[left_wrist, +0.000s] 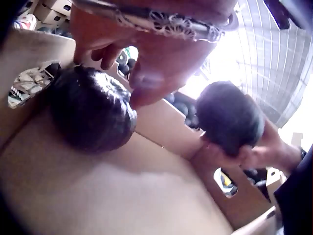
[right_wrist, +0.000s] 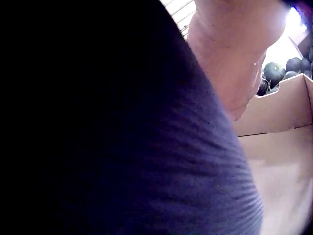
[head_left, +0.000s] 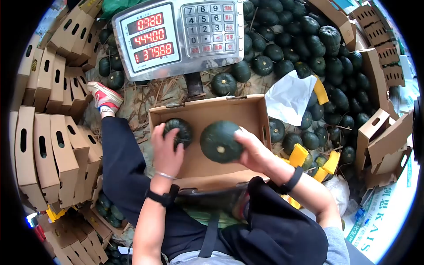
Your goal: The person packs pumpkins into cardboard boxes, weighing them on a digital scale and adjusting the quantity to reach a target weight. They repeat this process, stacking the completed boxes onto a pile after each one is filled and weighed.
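Note:
A shallow cardboard box point(head_left: 212, 170) sits in front of the person. Inside its far left corner is a dark green pumpkin point(head_left: 182, 131). The left hand point(head_left: 168, 152) is over that pumpkin's near side, its fingers and thumb spread round it; the left wrist view shows the thumb at the pumpkin's side point(left_wrist: 93, 115). Above the box's right half, the right hand point(head_left: 254, 150) grips a second dark green pumpkin point(head_left: 220, 142), its pale round spot facing up. In the right wrist view a dark trouser leg point(right_wrist: 195, 176) hides most of the right hand's work.
Beyond the box stands a digital scale point(head_left: 176, 37) with lit red numbers. A large heap of pumpkins point(head_left: 304, 48) lies at the right, beside white paper point(head_left: 291, 99). Upright cardboard boxes point(head_left: 48, 154) line the left. Yellow pieces point(head_left: 299, 155) lie right of the box.

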Demonstrator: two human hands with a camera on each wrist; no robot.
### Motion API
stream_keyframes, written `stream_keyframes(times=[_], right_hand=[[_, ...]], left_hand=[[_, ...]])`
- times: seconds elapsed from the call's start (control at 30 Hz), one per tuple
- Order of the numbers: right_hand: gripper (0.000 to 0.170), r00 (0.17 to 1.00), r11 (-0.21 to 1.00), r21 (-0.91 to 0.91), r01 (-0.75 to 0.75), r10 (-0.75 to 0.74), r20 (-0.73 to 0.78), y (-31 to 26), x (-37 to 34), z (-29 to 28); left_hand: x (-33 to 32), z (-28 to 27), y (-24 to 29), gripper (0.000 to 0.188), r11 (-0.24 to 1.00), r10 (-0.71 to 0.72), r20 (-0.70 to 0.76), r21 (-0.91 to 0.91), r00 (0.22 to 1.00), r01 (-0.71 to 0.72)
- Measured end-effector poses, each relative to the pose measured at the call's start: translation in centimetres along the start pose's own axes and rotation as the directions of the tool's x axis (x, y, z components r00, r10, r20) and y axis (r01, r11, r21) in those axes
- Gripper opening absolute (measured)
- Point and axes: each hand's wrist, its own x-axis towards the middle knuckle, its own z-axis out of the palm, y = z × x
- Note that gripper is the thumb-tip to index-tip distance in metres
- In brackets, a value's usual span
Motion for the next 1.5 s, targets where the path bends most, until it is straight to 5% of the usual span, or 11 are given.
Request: stream_keyframes(times=[0.23, 0.33, 0.47, 0.53, 0.73, 1.1, 1.23, 1.3, 1.37, 1.47, 1.5], right_hand=[[0.064, 0.984, 0.81, -0.586, 0.012, -0.113, -0.137, 0.9, 6.9, -3.6], [0.03, 0.772, -0.019, -0.982, 0.188, -0.615, 0.16, 0.1, 8.3, -5.1], [0.017, 0.807, 0.067, -0.973, 0.22, -0.573, 0.143, -4.5, 3.4, -2.7], [0.016, 0.609, 0.035, -0.965, 0.261, -0.781, 0.137, -7.5, 1.5, -4.1], [0.031, 0.353, -0.107, -0.922, -0.371, -0.935, -0.033, -19.3, 0.5, -19.7], [0.079, 0.125, 0.166, -0.755, -0.635, -0.942, -0.312, -35.5, 8.7, -26.8], [0.074, 0.167, 0.214, -0.941, -0.262, -0.95, -0.262, -33.1, 5.5, -26.9], [0.07, 0.527, 0.6, -0.674, 0.431, -0.774, -0.351, -28.9, 1.7, -23.9], [0.048, 0.716, 0.605, -0.49, 0.627, -0.696, 0.056, -24.6, -0.5, -19.6], [0.033, 0.668, 0.122, -0.968, 0.22, -0.741, 0.058, -24.7, 1.8, -20.6], [0.034, 0.367, -0.193, -0.976, -0.102, -0.919, 0.144, -25.4, 4.0, -22.2]], left_hand=[[-4.3, -0.5, -4.6, 0.062, 0.879, -0.414, 0.083, -0.224, 0.906, 0.422], [-6.6, 0.3, -5.5, 0.057, 0.862, -0.435, 0.16, -0.209, 0.886, 0.462], [-6.4, -0.3, -4.7, 0.057, 0.82, -0.384, 0.264, -0.344, 0.885, 0.458], [-6.5, 0.3, -4.9, 0.057, 0.839, -0.378, 0.208, -0.334, 0.902, 0.428], [-8.6, 3.6, -10.0, 0.062, 0.94, -0.309, 0.037, -0.138, 0.951, 0.311], [4.2, -1.3, 10.8, 0.056, 0.973, -0.162, -0.008, -0.168, 0.987, 0.159], [5.7, 0.5, 13.1, 0.055, 0.606, -0.131, 0.334, -0.718, 0.933, 0.342], [6.1, 1.3, 14.3, 0.061, 0.247, -0.036, 0.449, -0.862, 0.893, 0.443], [8.2, 2.5, 19.7, 0.077, -0.147, -0.033, 0.422, -0.899, 0.906, 0.413], [6.6, 3.1, 17.2, 0.079, 0.122, 0.054, 0.648, -0.76, 0.76, 0.639], [5.5, 2.6, 16.4, 0.079, 0.068, 0.067, 0.712, -0.702, 0.699, 0.709]])
